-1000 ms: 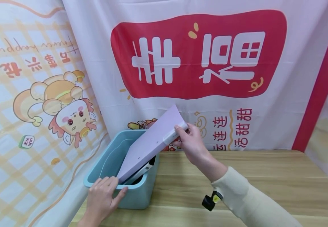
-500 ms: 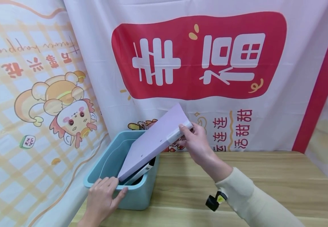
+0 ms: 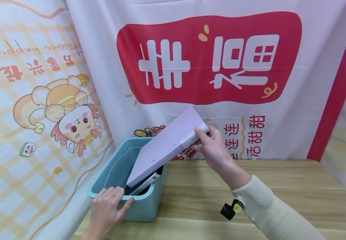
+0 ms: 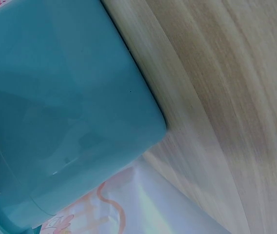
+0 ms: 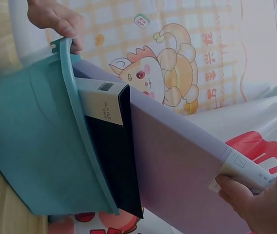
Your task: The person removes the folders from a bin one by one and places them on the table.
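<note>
In the head view my right hand (image 3: 214, 146) pinches a lilac file folder (image 3: 167, 146) by the white-labelled end of its spine. The folder slants up out of a blue plastic bin (image 3: 153, 208), its lower end still inside the bin's mouth. A black folder (image 5: 110, 161) with a white label leans in the bin beside the lilac one, as the right wrist view shows. My left hand (image 3: 107, 208) grips the bin's near rim, fingers over the edge and thumb on the outside. Only the bin's side and a sliver of finger appear in the left wrist view.
The bin stands at the left of a wood-grain table (image 3: 250, 196). Behind it hangs a white cloth (image 3: 316, 40) with a red printed panel. A checked, cartoon-printed cloth (image 3: 5, 133) runs close along the left side. A small black device (image 3: 228, 210) hangs at my right wrist.
My right hand has drawn the lilac folder up and to the right, so its lower corner has moved away from my left hand. The left hand and bin have stayed in place.
</note>
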Demonstrator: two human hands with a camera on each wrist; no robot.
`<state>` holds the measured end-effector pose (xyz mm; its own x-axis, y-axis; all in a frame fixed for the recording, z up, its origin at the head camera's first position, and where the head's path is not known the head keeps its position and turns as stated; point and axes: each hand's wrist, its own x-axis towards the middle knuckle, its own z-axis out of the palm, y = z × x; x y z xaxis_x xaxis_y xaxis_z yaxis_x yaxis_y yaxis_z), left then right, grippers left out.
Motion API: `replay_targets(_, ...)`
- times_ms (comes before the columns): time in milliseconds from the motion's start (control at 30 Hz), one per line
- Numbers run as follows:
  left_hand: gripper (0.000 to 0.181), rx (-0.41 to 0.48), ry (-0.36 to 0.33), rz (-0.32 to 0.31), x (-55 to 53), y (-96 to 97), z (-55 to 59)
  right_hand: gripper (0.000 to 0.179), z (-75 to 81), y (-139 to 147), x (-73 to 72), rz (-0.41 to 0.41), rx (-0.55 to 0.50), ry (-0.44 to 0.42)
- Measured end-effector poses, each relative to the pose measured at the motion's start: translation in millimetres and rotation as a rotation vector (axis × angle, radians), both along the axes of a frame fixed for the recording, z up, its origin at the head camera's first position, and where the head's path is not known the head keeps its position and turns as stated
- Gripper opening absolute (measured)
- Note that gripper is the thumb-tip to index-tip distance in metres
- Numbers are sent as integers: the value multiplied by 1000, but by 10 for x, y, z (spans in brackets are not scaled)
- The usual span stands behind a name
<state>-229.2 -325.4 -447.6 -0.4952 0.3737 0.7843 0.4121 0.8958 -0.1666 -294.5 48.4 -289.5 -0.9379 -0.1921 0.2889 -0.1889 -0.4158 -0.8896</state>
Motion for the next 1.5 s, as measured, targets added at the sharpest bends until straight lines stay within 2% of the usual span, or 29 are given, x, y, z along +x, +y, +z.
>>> replay_targets(667,46,-1,-24,5,-31,-26,-25,54,9,200,-24,19,20,0)
replay_targets(1300,46,-5,-47,25,-5,-18,-7,59,50,398,-129,18,-19,-53)
replay_targets(1500,45,-7,-51,28,-2,-19,3,60,68,456,-176,-6,-50,-90)
